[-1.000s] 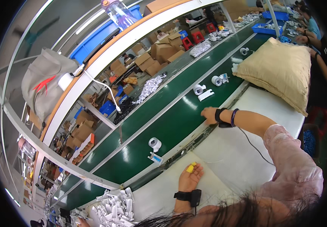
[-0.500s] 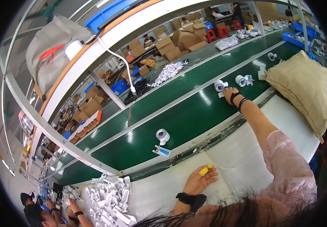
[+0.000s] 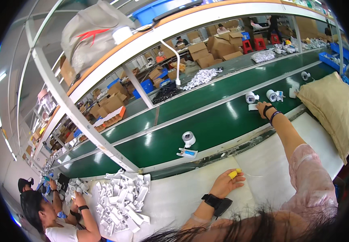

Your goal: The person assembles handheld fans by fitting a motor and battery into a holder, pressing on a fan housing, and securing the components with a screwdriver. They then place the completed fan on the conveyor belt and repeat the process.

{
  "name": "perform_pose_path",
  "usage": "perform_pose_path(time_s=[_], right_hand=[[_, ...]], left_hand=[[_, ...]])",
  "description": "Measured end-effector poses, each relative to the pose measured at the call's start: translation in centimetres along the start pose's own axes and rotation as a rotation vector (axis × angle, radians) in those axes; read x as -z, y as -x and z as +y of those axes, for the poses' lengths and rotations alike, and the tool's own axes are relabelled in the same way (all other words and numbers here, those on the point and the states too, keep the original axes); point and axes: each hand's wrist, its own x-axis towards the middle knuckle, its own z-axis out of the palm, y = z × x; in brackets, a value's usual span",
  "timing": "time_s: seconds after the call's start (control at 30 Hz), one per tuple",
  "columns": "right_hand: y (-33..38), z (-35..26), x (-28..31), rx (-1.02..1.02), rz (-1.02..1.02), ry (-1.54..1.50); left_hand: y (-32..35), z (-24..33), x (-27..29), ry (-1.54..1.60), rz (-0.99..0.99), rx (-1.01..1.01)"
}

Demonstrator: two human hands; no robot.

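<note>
The right hand [image 3: 262,109] has stretched farther along the green conveyor belt [image 3: 206,129] since a second ago and now rests, fingers loosely curled, on a small flat white piece [image 3: 253,107] lying crosswise on the belt. Just beyond it stand two white rolls [image 3: 252,97], up and to the right of the worker. The left hand [image 3: 227,183], open with yellow fingertip covers, lies on the white bench [image 3: 174,197], well apart from the piece; the right arm is much nearer.
</note>
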Motion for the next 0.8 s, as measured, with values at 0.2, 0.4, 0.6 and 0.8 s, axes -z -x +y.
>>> perform_pose_path(time_s=[0.2, 0.4, 0.6, 0.8], right_hand=[[-0.8, -1.6, -0.4, -0.064, 0.040, -0.024], [-3.4, -1.3, -1.3, -0.190, 0.019, 0.033], [-4.5, -2.1, -0.6, -0.148, 0.035, 0.028], [-5.1, 0.8, -2.7, 0.098, 0.401, -0.476]], left_hand=[[-0.2, -0.3, 0.5, 0.048, -0.058, 0.015], [-0.7, -0.1, 0.1, 0.041, -0.088, 0.056], [-0.9, 0.3, -0.2, -0.013, -0.061, 0.092], [-0.2, 0.5, -0.6, -0.091, -0.017, 0.082]])
